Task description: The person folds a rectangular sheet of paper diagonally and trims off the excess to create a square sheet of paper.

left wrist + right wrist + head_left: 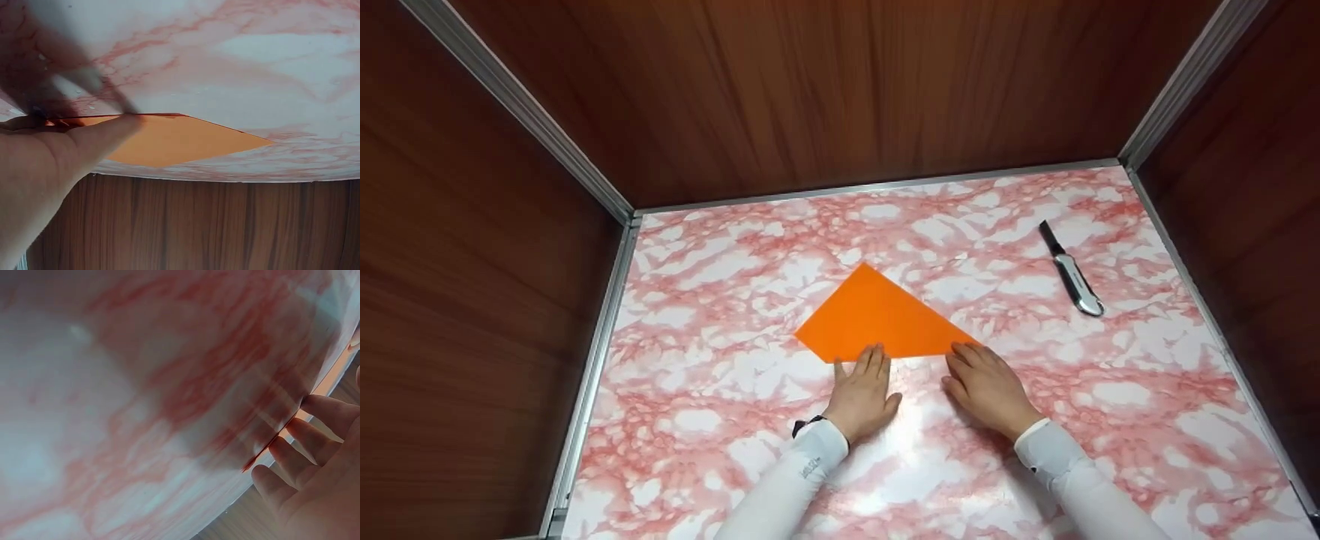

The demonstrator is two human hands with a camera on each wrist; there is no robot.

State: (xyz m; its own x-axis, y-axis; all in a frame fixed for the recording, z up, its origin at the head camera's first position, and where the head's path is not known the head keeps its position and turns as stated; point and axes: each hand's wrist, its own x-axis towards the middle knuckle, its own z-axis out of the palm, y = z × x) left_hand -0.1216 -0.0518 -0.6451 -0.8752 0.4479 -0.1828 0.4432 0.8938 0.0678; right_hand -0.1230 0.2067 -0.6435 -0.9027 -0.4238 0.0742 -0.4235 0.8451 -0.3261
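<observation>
A folded sheet of orange paper (877, 315) lies on the table, its near edge running straight between both hands. The left hand (864, 397) rests its extended fingertips on that near edge, left of the middle. At the right corner of the paper, the right hand (988, 386) presses with its fingers spread along the fold. In the left wrist view the orange paper (174, 140) shows thin layers at the folded edge under a finger. In the right wrist view several fingertips of the right hand (320, 461) touch the paper's edge; most of the sheet is hidden there.
A utility knife (1076, 281) with a grey and black handle lies on the right of the table. The red-and-white marbled tabletop (697, 420) is bounded by brown wood-look panels (840, 90) with metal edge strips at the back and sides.
</observation>
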